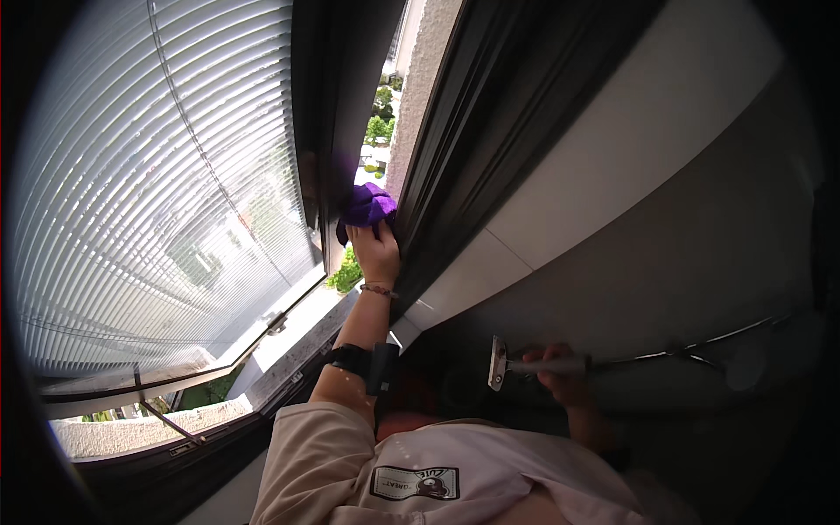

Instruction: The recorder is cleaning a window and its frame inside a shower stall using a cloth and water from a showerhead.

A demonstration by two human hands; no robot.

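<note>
My left hand, a beaded bracelet at its wrist, is raised with a purple cloth bunched in its fingers. The cloth lies in the gap between the dark edge of the open window sash and the dark window frame. Low on the right, in shadow, my right hand grips the handle of a tool with a flat metal head, which looks like a scraper. The tool's head points left, towards my body's middle.
A slatted blind covers the sash pane on the left. Below it a metal stay arm joins the sash to the lower frame. Outside are a rough masonry ledge and green plants. A pale tiled wall stands on the right.
</note>
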